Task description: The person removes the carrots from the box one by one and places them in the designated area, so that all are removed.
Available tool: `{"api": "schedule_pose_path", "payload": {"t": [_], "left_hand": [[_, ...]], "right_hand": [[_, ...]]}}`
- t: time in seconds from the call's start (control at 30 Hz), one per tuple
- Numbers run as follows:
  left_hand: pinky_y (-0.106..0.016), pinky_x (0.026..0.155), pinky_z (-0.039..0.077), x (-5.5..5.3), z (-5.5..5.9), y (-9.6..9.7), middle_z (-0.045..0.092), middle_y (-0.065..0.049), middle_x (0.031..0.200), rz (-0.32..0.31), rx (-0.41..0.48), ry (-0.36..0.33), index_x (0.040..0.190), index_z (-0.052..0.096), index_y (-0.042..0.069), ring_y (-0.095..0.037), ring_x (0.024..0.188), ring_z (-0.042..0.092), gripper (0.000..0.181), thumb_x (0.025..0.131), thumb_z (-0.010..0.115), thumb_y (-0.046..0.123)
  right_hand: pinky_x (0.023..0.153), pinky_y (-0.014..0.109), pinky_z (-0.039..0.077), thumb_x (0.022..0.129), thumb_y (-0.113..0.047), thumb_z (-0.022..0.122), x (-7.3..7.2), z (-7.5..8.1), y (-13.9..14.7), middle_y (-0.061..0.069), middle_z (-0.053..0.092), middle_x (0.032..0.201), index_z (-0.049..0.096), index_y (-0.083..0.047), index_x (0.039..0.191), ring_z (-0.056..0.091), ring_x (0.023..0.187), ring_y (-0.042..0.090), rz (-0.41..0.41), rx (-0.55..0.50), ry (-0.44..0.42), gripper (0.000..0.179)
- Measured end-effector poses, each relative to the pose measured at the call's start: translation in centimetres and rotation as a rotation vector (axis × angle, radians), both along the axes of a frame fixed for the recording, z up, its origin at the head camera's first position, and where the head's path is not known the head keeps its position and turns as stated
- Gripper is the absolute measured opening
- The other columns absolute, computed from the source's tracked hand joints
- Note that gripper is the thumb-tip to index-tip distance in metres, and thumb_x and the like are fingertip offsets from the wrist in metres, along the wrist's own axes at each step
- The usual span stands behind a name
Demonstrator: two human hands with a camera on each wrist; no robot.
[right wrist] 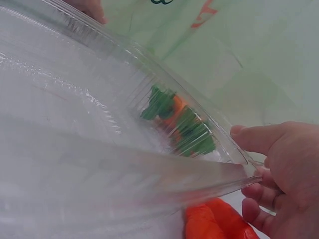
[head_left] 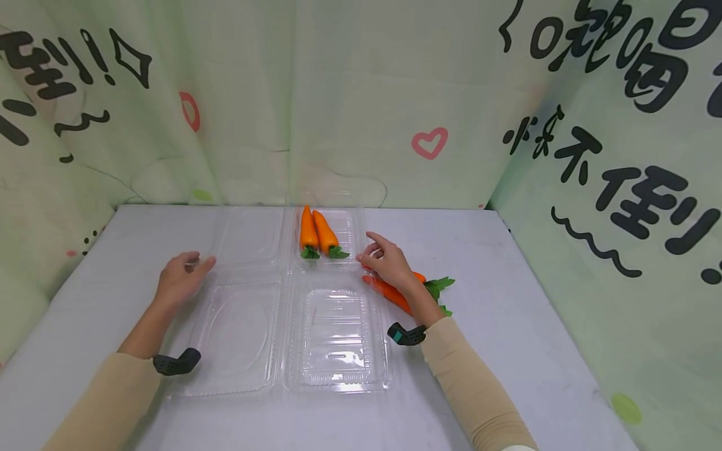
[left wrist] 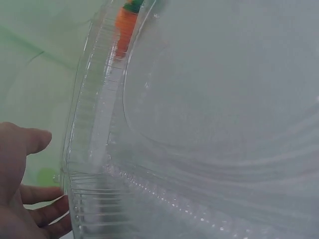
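An opened clear plastic clamshell box lies in front, its ribbed base [head_left: 338, 338] on the right and its flatter lid [head_left: 239, 338] on the left. My left hand [head_left: 183, 275] is at the lid's far left corner, thumb apart from the other fingers; in the left wrist view its fingertips [left wrist: 57, 199] meet the clear edge. At the base's far right corner is my right hand [head_left: 386, 260], with the box corner [right wrist: 251, 174] near its thumb and fingers; a firm grip does not show. Orange-red carrots [head_left: 389, 291] with green tops lie partly hidden under the right hand and wrist.
Behind stands another opened clear box [head_left: 352, 219], two orange carrots [head_left: 308, 232] in its base and its lid [head_left: 248, 235] to the left. The white table [head_left: 507, 351] ends at a pale green curtain [head_left: 350, 94] at the back and sides.
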State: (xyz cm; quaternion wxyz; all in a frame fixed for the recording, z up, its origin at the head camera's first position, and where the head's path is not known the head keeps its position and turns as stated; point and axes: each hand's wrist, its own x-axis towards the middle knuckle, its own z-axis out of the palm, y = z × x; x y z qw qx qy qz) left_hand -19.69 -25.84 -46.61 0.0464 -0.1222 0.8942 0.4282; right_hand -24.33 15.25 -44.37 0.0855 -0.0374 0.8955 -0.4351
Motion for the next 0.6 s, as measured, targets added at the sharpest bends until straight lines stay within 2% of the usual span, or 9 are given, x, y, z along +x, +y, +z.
{"api": "schedule_pose_path", "payload": {"t": [0.3,0.53,0.6], "left_hand": [[-0.061,0.108,0.031,0.3,0.9,0.6,0.036,-0.025,0.149,0.018,0.025,0.096,0.148,0.032,0.002,-0.044,0.137,0.032,0.071,0.097,0.051,0.048],[-0.061,0.108,0.032,0.2,1.3,1.3,0.038,-0.022,0.148,-0.024,0.034,0.190,0.146,0.035,0.003,-0.041,0.137,0.033,0.067,0.096,0.054,0.044],[-0.061,0.108,0.032,0.0,1.4,1.5,0.040,-0.022,0.148,-0.036,0.039,0.198,0.146,0.036,0.003,-0.041,0.137,0.034,0.066,0.096,0.056,0.041]], "right_hand": [[0.081,0.025,0.053,0.091,-0.034,0.066,0.1,0.3,0.1,0.006,0.055,0.123,0.040,-0.020,0.145,0.054,0.104,0.022,-0.045,0.000,0.042,0.062],[0.085,0.029,0.053,0.091,-0.031,0.067,0.2,0.8,0.2,0.007,0.056,0.122,0.045,-0.018,0.141,0.054,0.107,0.023,-0.082,-0.017,0.088,0.056],[0.085,0.028,0.052,0.091,-0.030,0.067,0.2,0.9,0.3,0.007,0.057,0.121,0.045,-0.018,0.141,0.054,0.107,0.023,-0.089,-0.019,0.101,0.055]]}}
